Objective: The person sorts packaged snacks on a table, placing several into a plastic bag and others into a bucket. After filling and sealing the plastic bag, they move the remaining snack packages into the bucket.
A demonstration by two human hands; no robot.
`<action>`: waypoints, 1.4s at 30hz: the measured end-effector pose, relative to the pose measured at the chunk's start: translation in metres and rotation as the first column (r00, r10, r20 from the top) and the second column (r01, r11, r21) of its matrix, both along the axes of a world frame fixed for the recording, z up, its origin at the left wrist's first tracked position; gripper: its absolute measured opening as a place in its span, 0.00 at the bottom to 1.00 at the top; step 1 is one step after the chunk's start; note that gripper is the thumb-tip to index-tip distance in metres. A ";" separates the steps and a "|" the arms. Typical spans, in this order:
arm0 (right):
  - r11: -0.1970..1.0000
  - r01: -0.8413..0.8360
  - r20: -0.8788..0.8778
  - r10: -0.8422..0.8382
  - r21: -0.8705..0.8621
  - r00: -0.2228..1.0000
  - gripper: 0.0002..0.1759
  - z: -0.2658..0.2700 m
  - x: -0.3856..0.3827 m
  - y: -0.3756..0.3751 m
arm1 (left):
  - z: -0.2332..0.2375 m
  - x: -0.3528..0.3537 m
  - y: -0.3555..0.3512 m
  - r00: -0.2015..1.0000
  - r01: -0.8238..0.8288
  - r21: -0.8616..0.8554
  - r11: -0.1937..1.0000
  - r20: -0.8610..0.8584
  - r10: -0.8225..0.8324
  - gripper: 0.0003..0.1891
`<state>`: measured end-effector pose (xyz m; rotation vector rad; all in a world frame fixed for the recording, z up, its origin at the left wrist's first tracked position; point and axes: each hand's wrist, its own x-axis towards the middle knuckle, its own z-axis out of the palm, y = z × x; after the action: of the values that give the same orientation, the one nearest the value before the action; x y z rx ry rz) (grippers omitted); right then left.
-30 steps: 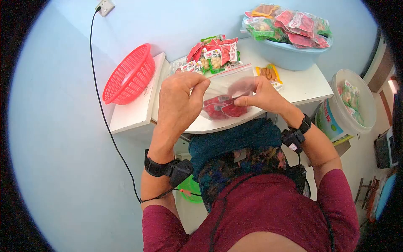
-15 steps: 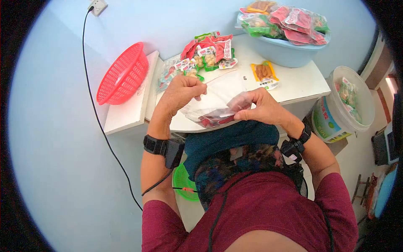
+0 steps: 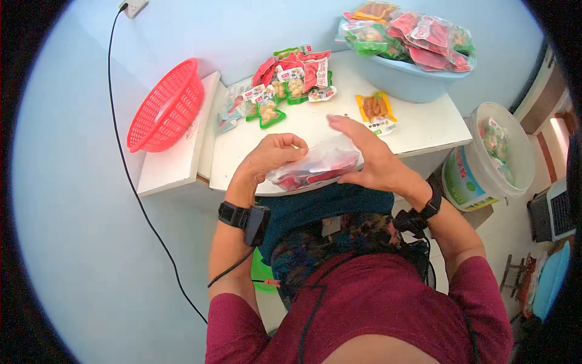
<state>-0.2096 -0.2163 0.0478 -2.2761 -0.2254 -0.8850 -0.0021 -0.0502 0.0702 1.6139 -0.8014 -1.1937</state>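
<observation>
A clear plastic bag (image 3: 327, 159) with red packets in its lower part lies at the table's front edge, close to my body. My left hand (image 3: 274, 156) pinches the bag's left side between thumb and fingers. My right hand (image 3: 379, 156) is at the bag's right end with fingers and thumb spread wide. Its thumb is close to the bag; whether it touches cannot be made out. Beyond my hands is a pile of small snack packets (image 3: 297, 77), red and green-edged. A yellow-edged packet (image 3: 375, 108) lies past my right hand.
A red plastic basket (image 3: 167, 109) stands at the left on a white board. At the back right, a light blue basin (image 3: 403, 79) is heaped with bagged packets. A white bucket (image 3: 464, 176) holding packets stands right of the table (image 3: 236, 151). A black cable (image 3: 130, 170) runs down the wall.
My right hand has let go of the bag and spread its fingers. The bag's upper part, raised and spread before, is now folded down over the red packets. The view has shifted slightly.
</observation>
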 end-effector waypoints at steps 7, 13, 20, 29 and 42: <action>0.944 -0.060 -0.236 0.143 0.325 0.961 0.17 -0.018 0.016 -0.003 | -0.020 0.006 0.012 0.988 -0.026 -0.037 0.999 0.149 0.032 0.10; 0.928 -0.037 -0.139 0.094 0.370 0.986 0.13 -0.032 0.026 -0.008 | -0.032 0.006 0.035 0.990 -0.141 -0.231 0.963 -0.043 0.135 0.40; 0.816 0.015 -0.224 0.141 0.578 0.964 0.10 -0.039 0.038 -0.014 | -0.094 0.009 0.054 0.974 -0.051 -0.434 0.899 0.176 0.140 0.36; 0.569 0.093 -0.214 0.150 0.817 0.965 0.16 -0.031 0.024 0.004 | -0.067 -0.057 0.031 0.929 -0.370 -0.411 0.833 -0.140 0.344 0.27; 0.537 0.029 -0.278 0.389 0.843 0.878 0.24 -0.043 -0.044 -0.019 | -0.056 -0.090 0.045 0.967 -0.217 -0.265 0.940 -0.187 0.171 0.29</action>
<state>-0.2533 -0.2350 0.0045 -1.4166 0.1497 -0.2143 -0.0925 -0.0053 0.0137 1.3097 -0.6579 -1.0034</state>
